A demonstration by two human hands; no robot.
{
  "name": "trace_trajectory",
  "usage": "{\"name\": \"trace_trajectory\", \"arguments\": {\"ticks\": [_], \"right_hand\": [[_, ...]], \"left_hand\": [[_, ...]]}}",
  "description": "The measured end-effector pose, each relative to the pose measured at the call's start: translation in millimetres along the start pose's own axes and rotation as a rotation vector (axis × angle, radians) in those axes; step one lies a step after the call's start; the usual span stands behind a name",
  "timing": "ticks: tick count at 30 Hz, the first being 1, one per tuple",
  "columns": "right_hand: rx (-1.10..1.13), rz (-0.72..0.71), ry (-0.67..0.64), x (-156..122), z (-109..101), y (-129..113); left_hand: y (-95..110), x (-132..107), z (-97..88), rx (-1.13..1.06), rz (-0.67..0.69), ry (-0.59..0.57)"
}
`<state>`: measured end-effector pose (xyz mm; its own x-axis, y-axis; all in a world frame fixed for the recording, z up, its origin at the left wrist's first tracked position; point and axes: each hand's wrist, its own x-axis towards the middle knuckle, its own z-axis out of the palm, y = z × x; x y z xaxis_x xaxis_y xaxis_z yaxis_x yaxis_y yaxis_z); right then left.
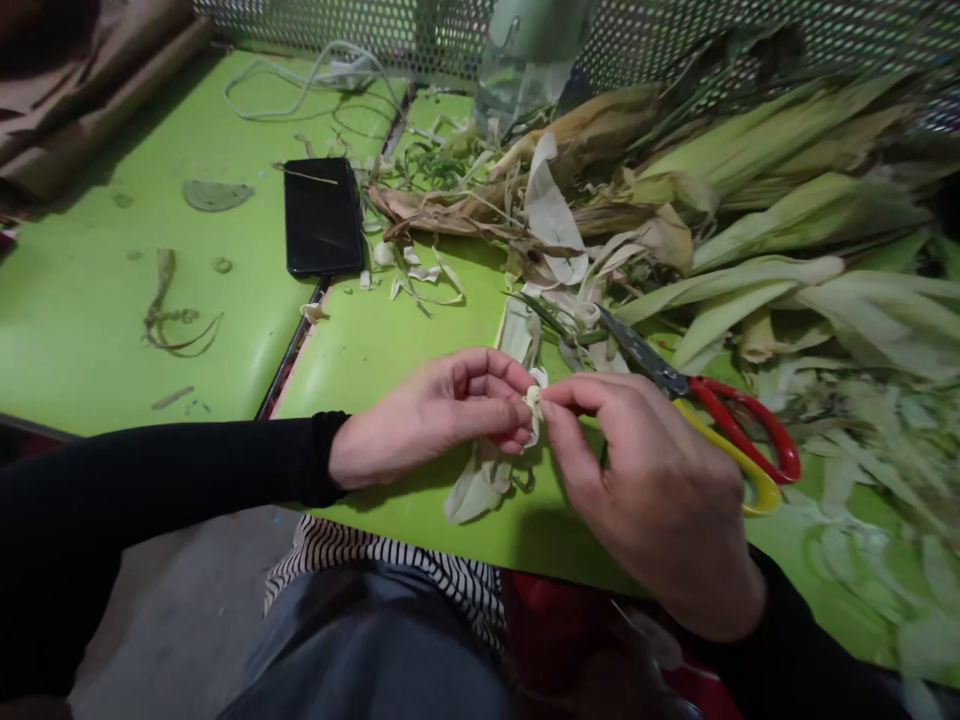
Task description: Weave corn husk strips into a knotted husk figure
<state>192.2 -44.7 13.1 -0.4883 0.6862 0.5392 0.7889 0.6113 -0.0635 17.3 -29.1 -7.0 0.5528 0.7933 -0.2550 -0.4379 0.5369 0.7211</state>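
Between my two hands is a small, pale, twisted strip of corn husk (534, 402). My left hand (442, 410) pinches it between thumb and fingers from the left. The thumb and forefinger of my right hand (645, 470) close on its right side. Just beneath, a wider pale husk piece (476, 488) lies on the green table (397, 345) toward its front edge. Scissors with one red and one yellow handle (742, 425) rest partly behind my right hand, blades pointing up and left.
Corn husks (810, 215) heap along the right and back, with shredded strips (862, 540) at front right. A black phone (322, 218) lies left of centre near a white cable (300, 95). Brown paper (82, 100) fills the back left corner. A clear container (517, 75) stands behind.
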Motion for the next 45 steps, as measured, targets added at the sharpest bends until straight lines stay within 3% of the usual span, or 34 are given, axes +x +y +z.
{"name": "trace_trajectory", "arguments": {"ticks": [4,8,17,22,31,38,45], "right_hand": [[0.105,0.041,0.001,-0.2,-3.5,4.3],[0.191,0.038,0.029,0.1,-3.3,7.3],[0.143,0.032,0.001,1.6,-4.9,2.3],[0.138,0.035,-0.051,-0.5,-7.1,4.0],[0.411,0.063,-0.073,0.9,-3.1,16.3],[0.498,0.255,-0.096,-0.1,5.7,10.9],[0.346,0.072,-0.055,0.9,4.9,5.4]], "left_hand": [[9.8,-0.7,-2.0,0.187,0.035,-0.077],[20.2,-0.7,-3.7,0.422,0.103,-0.042],[9.8,3.0,-4.5,0.212,0.049,0.006],[7.1,4.9,-2.4,0.261,0.046,0.029],[11.1,3.5,0.0,0.422,0.107,0.093],[13.7,4.2,-1.6,0.496,0.133,0.072],[14.9,1.3,-1.9,0.771,0.274,0.081]]}}
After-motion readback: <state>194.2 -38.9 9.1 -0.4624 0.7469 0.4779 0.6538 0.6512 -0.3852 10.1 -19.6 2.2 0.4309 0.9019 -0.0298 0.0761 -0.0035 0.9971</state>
